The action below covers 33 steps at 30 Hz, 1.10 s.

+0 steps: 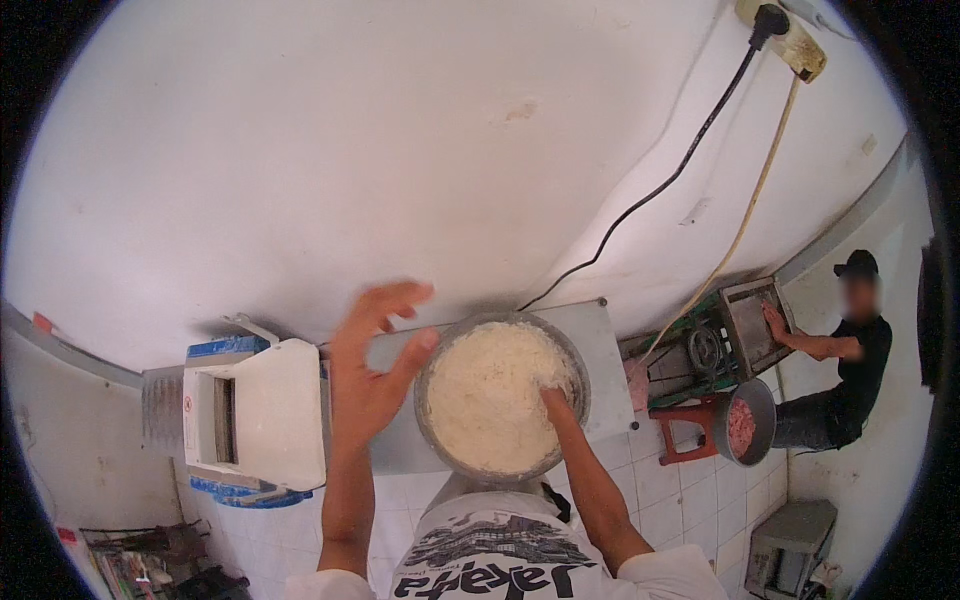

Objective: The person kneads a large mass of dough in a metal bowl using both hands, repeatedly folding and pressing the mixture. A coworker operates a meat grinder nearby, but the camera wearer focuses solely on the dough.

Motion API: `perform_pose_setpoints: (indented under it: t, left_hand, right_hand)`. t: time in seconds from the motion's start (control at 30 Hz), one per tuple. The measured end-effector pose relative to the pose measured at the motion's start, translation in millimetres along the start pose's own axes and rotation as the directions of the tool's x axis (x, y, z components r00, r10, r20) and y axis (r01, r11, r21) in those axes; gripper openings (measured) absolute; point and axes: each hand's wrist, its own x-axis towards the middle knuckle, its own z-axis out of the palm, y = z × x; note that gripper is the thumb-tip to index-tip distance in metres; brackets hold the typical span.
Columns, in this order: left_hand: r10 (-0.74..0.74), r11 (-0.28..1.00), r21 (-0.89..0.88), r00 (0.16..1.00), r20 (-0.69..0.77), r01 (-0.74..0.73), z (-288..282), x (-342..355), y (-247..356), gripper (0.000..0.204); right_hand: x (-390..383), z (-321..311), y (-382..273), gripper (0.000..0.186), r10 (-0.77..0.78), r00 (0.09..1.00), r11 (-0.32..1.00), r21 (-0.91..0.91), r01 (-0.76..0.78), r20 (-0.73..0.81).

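A large round metal bowl (428, 395) of pale, floury dough mixture (480, 390) sits on a grey metal worktop (610, 370) against the white wall. My left hand (385, 345) is raised beside the bowl's upper left side, fingers curved and apart, holding nothing, slightly blurred. At the bowl's right side, my right hand (552, 400) is sunk into the mixture with its fingers buried, so their grip is hidden.
A white-and-blue machine (285, 410) stands left. At right, a person (860, 350) in dark clothes touches a metal tray (750, 305) on a green machine, beside a bowl of pink minced meat (740, 425) and a red stool (680, 450). Cables (640, 205) hang from a power strip (805, 55).
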Motion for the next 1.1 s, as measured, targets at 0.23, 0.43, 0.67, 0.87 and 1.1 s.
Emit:
perform_pose_setpoints:
  t: [0.23,0.43,0.67,0.87,1.1]
  left_hand:
    - [-0.566,0.817,0.105,0.823,-0.044,0.567,80.0,-164.5,-300.3,0.042]
    - [-0.75,0.61,-0.122,0.62,0.229,0.783,124.2,-150.0,-327.0,0.056]
    - [-0.793,0.576,-0.347,0.609,-0.017,0.74,125.4,-211.6,-334.0,0.051]
    - [-0.884,0.426,-0.43,0.467,-0.011,0.796,126.0,-313.0,-240.9,0.044]
    - [-0.802,0.233,-0.371,0.393,0.45,0.899,93.0,-282.8,-196.5,0.04]
  right_hand:
    - [-39.6,62.1,26.8,0.044,0.009,0.913,0.299,-0.872,0.386,0.407]
    - [-18.4,48.2,7.8,0.047,0.228,0.805,0.178,-0.836,0.519,0.548]
    - [-71.7,-2.7,-44.7,0.04,-0.309,0.834,0.451,-0.702,0.552,0.457]
    - [-25.9,-57.3,86.3,0.053,-0.282,0.954,0.891,-0.342,0.3,0.101]
    - [52.6,-20.4,98.5,0.061,-0.051,0.989,0.996,-0.061,0.06,0.139]
